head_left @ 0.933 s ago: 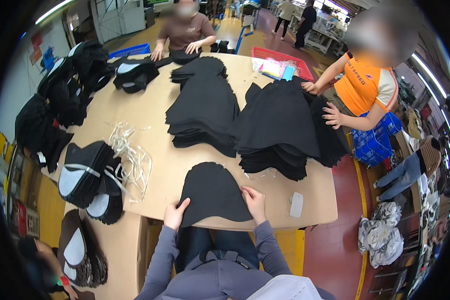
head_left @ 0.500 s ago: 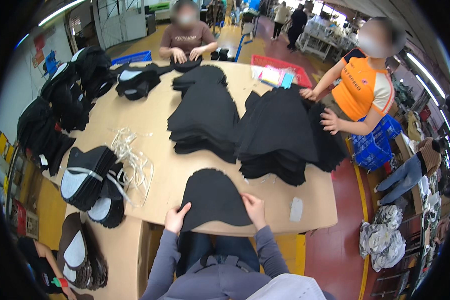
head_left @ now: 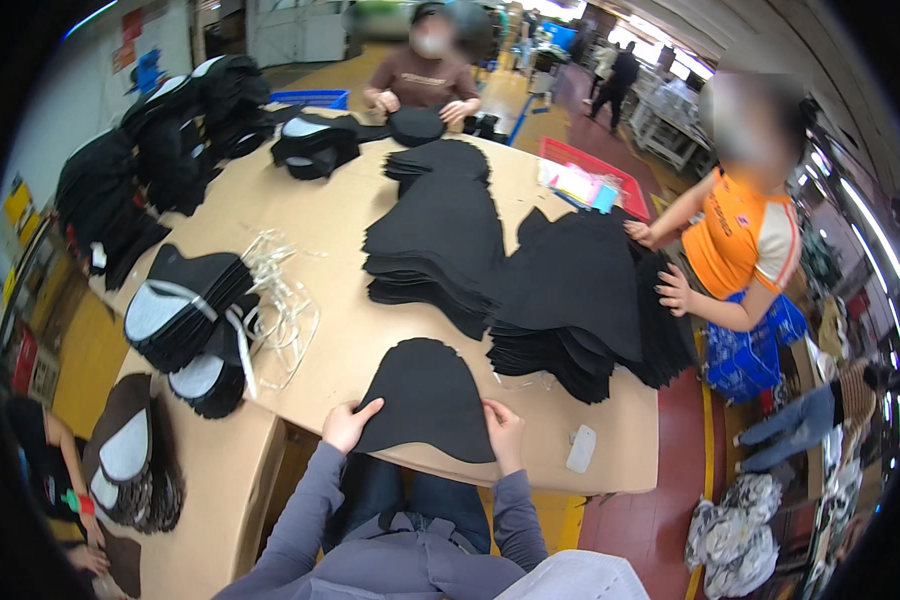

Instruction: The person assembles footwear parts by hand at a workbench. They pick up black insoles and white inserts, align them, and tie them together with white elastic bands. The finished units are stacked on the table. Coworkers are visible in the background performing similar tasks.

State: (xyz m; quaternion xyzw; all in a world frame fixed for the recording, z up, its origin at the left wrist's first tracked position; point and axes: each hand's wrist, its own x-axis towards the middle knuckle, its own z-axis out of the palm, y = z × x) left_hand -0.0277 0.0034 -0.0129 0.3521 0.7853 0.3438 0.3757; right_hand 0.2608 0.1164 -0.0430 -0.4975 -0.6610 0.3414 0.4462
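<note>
A black dome-shaped fabric piece (head_left: 425, 398) lies at the near edge of the tan table (head_left: 350, 330). My left hand (head_left: 348, 424) holds its lower left corner with the fingers on the cloth. My right hand (head_left: 503, 436) grips its lower right edge. Both grey sleeves come up from the bottom of the view. Beyond the piece stand tall stacks of the same black cut fabric (head_left: 570, 300), and another stack (head_left: 440, 245) sits further back.
A person in an orange shirt (head_left: 740, 240) handles the right stack. Another person (head_left: 425, 80) works at the far end. Banded black-and-white bundles (head_left: 185, 310) and loose white straps (head_left: 280, 300) lie on the left. A small white object (head_left: 580, 448) sits near the right edge.
The black piece and both my hands have stayed at the near table edge, shifting only slightly. The person in orange has moved their hands along the right stack.
</note>
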